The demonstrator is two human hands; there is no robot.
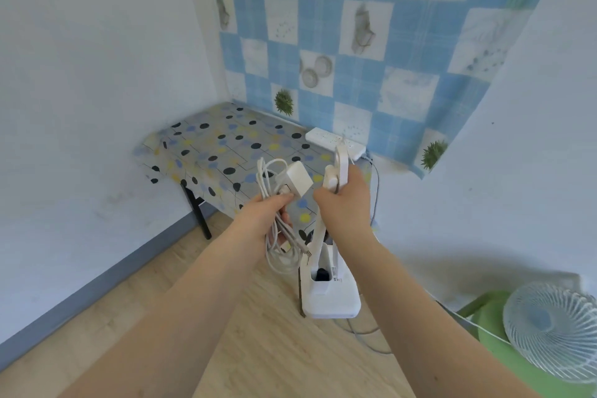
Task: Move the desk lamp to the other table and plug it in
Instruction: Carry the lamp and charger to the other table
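Observation:
My right hand (345, 200) grips the folded arm of a white desk lamp (329, 291), which hangs in the air with its square base down, above the wooden floor. My left hand (265, 216) holds the lamp's bundled white cable (274, 245) and its white power adapter (298, 182). Ahead stands a small table (223, 145) covered with a dotted cloth, set in the corner of the room. A white power strip (332, 142) lies on the table's far right edge by the wall.
A blue checked sheet (371, 61) hangs on the wall behind the table. A white fan (552, 329) sits on a green surface (504, 352) at lower right. A thin cable (376, 200) runs down the wall from the power strip.

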